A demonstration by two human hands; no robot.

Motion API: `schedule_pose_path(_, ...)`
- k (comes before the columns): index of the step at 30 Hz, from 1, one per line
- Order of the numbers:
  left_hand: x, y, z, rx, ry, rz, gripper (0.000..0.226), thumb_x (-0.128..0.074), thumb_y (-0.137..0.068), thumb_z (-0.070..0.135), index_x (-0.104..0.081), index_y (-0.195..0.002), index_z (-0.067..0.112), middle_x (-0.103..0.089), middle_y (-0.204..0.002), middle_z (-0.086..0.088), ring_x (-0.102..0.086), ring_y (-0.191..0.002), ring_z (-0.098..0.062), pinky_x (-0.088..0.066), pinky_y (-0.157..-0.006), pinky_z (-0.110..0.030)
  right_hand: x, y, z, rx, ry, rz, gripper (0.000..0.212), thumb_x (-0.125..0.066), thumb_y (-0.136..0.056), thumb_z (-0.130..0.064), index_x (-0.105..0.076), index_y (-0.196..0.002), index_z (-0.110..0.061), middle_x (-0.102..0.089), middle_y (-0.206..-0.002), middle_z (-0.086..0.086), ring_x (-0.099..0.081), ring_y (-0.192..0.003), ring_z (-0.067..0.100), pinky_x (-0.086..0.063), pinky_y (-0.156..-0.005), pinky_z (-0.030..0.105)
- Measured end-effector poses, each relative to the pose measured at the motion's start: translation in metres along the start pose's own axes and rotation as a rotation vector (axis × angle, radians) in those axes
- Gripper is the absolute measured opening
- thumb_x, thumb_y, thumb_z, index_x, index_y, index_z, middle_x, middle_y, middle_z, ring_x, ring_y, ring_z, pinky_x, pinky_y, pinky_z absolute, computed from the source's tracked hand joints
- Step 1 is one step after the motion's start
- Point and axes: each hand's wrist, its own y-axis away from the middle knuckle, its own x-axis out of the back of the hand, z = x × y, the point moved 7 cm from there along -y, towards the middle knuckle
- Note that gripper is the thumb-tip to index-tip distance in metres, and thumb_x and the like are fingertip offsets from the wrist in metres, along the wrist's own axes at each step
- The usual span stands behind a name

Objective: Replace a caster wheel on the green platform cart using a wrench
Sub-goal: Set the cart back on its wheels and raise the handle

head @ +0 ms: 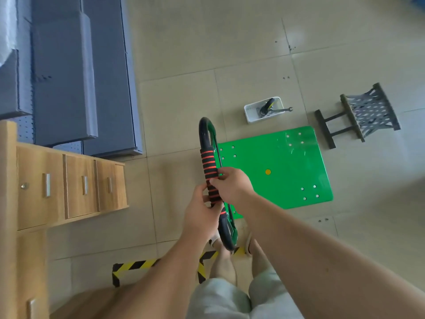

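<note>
Two hands on the cart handle (208, 162), both w/ fingers curled round its red-and-black foam grip. Left hand (202, 203) sits lower, right hand (232, 185) just above, nearly touching. Yellow-black tape (135, 265) on floor, nearer than the green platform cart (276, 166), by the feet. Handle stands up at cart's left end; deck level, bolt-hole clusters near its corners. Wooden drawer unit (69, 185) well left of cart. Just beyond cart's far edge: white tray (250, 119) w/ caster wheel (266, 107) inside. Wrench (287, 109) pokes out over tray rim, open end on floor. Folding stool (365, 113) w/ woven seat past cart's far-right corner.
</note>
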Motion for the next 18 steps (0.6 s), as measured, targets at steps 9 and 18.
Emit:
schedule_pose_path(9,-0.068,0.007,0.028,-0.017,-0.136,-0.075,0.043,-0.069,-0.094,0.019,-0.045,-0.118,0.046,-0.073,-0.095,0.015,-0.074,-0.086,-0.010,-0.061,-0.082,-0.039,0.066,-0.011,0.024,-0.045,0.072,0.035,0.031,-0.066,-0.093,-0.021,-0.071,-0.122,-0.027,-0.073,-0.091,-0.007,-0.070,-0.080,0.013,-0.054,-0.073,0.024)
schedule_pose_path(18,-0.094,0.012,0.043,-0.020,-0.154,-0.091,0.044,-0.066,-0.093,0.016,-0.043,-0.119,0.043,-0.074,-0.099,0.009,-0.075,-0.088,-0.018,-0.061,-0.085,-0.047,0.091,-0.017,0.033,-0.070,0.111,0.022,0.030,-0.067,-0.092,-0.023,-0.070,-0.123,-0.026,-0.076,-0.098,-0.003,-0.073,-0.091,0.017,-0.058,-0.086,0.030)
